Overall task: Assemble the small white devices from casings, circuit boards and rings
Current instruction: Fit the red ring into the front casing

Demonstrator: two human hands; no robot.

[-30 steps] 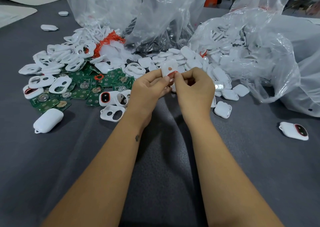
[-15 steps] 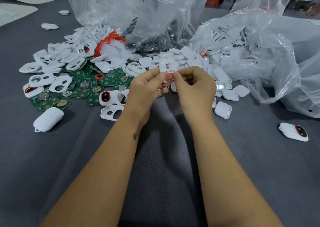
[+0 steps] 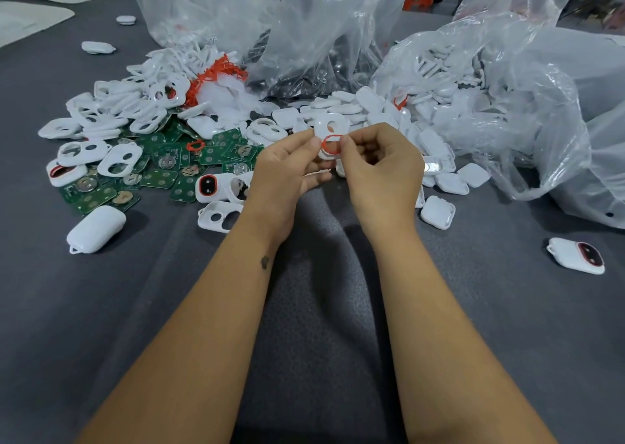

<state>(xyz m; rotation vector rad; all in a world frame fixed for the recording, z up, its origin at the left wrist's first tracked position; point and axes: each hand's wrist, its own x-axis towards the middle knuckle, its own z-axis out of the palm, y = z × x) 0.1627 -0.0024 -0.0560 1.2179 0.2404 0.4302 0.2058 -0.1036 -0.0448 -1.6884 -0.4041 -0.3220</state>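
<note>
The right hand (image 3: 378,162) hides the held casing's (image 3: 329,128) lower part.

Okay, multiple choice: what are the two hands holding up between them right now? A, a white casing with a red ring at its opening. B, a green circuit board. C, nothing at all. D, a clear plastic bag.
A: the left hand and right hand together pinch a white casing, with a red ring at its lower opening; the green circuit boards lie on the table.

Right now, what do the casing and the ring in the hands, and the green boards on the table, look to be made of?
Casing: hard white plastic, probably; smooth, slightly glossy, with clean moulded cutouts.
Ring: thin and orange-red, likely rubber or soft plastic; the frame does not settle which.
Green boards: circuit board laminate, matte green with round metallic contacts.
</note>
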